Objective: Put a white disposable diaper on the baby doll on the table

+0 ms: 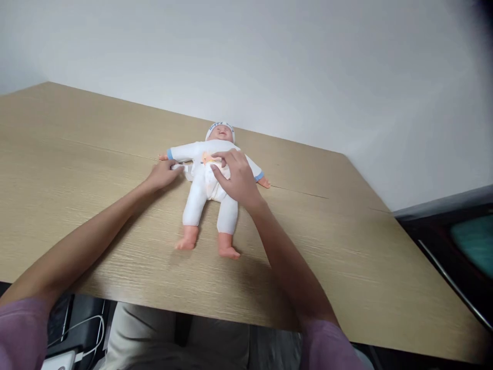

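Observation:
A baby doll (194,203) in a white suit with blue cuffs and a white printed hat lies on its back, feet toward me. Around its hips is a white diaper (212,184) with an orange and yellow print at the front waist. My left hand (164,176) is beside the doll's hip, its thumb and fingers closed on the diaper's white side wing. Over the diaper's front lies my right hand (239,177), thumb and fingers apart, touching the printed waist. The right hand covers part of the doll's belly and hip.
The wooden table (127,246) has a thin seam running across it behind the doll. A pale wall (246,61) rises at the back. A dark object with a greenish panel (473,241) stands at the right edge. Below the front edge, a white cable (100,329) hangs near a white device.

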`<state>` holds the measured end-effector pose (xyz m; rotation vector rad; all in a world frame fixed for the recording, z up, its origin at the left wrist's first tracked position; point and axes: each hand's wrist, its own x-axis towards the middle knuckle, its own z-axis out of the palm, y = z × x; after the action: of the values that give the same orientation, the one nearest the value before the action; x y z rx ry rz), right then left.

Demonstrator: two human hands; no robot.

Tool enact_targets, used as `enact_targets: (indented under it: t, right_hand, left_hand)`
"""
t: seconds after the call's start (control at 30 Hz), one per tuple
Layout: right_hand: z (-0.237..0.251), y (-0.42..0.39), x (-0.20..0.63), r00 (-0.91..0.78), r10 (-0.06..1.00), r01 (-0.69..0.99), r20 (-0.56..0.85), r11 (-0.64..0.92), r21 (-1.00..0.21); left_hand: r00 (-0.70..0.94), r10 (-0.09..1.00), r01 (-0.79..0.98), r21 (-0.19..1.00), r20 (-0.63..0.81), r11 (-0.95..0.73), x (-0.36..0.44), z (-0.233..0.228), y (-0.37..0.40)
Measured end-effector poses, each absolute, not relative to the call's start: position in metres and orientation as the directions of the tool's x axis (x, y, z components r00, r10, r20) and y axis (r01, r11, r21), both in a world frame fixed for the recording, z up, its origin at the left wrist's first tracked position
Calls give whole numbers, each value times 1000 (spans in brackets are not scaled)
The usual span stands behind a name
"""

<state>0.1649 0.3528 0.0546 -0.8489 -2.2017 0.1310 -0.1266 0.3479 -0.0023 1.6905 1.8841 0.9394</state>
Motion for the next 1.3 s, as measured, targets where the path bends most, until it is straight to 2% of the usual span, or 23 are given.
enact_targets:
  t: [0.07,0.17,0.3,0.4,0.57,0.73,0.87,1.0,1.13,1.23,1.3]
  right_hand:
    - [55,368,152,-542,594,529,594,791,-309]
    - [46,389,141,-594,608,534,527,788,-307]
    - [31,401,136,-564,649,545,510,757,-361]
    - [27,403,136,-546,665,547,509,743,-384]
    - [26,405,132,-504,713,560,488,700,-444]
    - [24,408,127,-448,740,561,502,670,-486]
    - [25,407,128,-431,752,557,498,656,-509]
    - [26,405,129,-410,762,535,500,646,-545]
    - [30,402,127,-360,774,501,521,631,-592]
    - [40,389,128,-285,727,449,625,677,-583]
    - [48,369,132,-219,676,410,703,718,-563]
  left_hand:
    - [-136,982,526,850,128,-38,-124,4,351]
    - [-71,979,371,916,192,-153,-111,13,353]
    - [7,962,335,905,274,-261,-79,27,360]
    - [60,941,380,864,333,-330,-57,35,367]
    - [117,933,423,833,339,-356,-49,34,376]
    - [200,894,312,840,400,-445,-65,19,389]
    - [122,896,177,878,428,-444,-75,-3,401]
    - [66,895,243,863,441,-443,-77,-22,408]
    - [-37,883,290,851,468,-439,-71,-23,404]
    - [-237,802,360,816,548,-452,-59,-8,384]
    - [-309,732,401,781,607,-478,-51,6,360]
